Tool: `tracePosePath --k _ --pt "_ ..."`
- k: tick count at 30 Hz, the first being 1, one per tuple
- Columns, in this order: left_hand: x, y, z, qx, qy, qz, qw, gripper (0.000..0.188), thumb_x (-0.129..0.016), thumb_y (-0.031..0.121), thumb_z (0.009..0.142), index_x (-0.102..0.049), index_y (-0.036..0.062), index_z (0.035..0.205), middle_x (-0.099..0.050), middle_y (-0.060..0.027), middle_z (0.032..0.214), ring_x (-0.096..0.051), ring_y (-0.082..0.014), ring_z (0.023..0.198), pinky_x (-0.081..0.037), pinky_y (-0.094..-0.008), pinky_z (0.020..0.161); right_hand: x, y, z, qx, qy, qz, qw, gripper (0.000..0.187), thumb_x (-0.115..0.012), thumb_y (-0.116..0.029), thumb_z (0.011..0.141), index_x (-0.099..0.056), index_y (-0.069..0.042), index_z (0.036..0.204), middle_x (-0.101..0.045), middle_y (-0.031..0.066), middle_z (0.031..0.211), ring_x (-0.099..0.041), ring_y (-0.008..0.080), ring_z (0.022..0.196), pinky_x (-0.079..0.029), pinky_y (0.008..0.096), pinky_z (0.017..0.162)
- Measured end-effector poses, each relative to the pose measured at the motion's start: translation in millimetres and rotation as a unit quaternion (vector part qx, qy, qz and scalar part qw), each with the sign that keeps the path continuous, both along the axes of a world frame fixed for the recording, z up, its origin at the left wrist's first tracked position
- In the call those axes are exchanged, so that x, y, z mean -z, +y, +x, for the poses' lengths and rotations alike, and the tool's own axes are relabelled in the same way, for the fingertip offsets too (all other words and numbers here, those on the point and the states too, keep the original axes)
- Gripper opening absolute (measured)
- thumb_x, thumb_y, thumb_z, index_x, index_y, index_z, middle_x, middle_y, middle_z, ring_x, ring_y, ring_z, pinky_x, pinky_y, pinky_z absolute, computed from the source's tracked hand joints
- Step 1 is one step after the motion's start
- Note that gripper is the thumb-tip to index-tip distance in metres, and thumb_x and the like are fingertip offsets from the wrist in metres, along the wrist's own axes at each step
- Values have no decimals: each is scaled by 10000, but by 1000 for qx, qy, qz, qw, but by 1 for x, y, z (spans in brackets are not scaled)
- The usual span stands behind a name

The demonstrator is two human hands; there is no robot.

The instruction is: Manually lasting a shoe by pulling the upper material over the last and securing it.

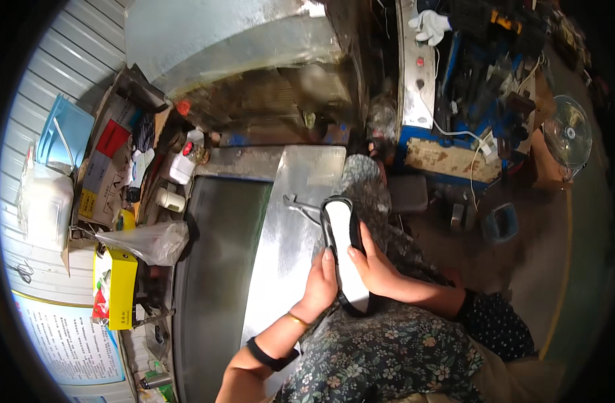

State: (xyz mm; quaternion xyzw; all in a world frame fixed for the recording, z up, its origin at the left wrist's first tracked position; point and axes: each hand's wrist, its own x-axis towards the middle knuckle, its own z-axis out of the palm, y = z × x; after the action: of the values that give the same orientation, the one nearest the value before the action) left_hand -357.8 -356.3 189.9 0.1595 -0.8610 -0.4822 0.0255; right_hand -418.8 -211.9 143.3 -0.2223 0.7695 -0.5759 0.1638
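A black shoe with a white insole lies upright before me, its sole side hidden, its far end pointing away from me. My left hand grips its left side with the thumb on the edge. My right hand is wrapped round the right side, thumb against the insole. Just beyond the shoe to the left, a grey metal tool with a forked end rests on the shiny metal plate. Below the shoe is my dark flowered apron.
To the left stand a yellow box, a clear plastic bag, a white bottle and a blue container. A large metal hood is ahead. On the right are a fan and a blue tub on the floor.
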Motion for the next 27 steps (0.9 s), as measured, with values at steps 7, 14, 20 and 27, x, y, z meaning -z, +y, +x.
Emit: tracePosePath --k 7,14,20,27 --pt "55 22 2 -157 123 -37 979 339 -378 206 1016 -567 -75 998 -598 -248 872 -580 -397 792 -481 -440 764 -28 3 2 39 134 69 988 716 -531 -274 962 -138 -11 1499 -405 321 1355 -562 516 1036 -521 504 802" --pt "2 3 -57 -113 63 436 891 643 -244 523 1041 -458 21 1381 -556 -103 1289 -516 -205 1178 -369 -338 1067 -22 41 -5 -83 32 13 996 723 -465 -302 1010 -61 17 1517 -250 330 1503 -294 439 1400 -286 419 1131" --pt "-13 -6 -85 -9 17 392 920 566 -324 512 1036 -525 46 1286 -584 -95 1221 -539 -189 1133 -407 -332 1023 -25 7 -76 -37 -129 -232 964 608 -248 -433 1062 -285 1 1487 -328 144 1531 -274 224 1424 -211 335 1168" --pt "-6 -10 -68 24 51 203 978 468 -532 301 999 -497 -2 1355 -610 -146 1254 -558 -220 1189 -413 -319 1017 -30 -13 -101 -203 -40 -186 961 389 -458 -265 1038 -526 -23 1334 -383 149 1497 -311 230 1416 -270 363 1145"
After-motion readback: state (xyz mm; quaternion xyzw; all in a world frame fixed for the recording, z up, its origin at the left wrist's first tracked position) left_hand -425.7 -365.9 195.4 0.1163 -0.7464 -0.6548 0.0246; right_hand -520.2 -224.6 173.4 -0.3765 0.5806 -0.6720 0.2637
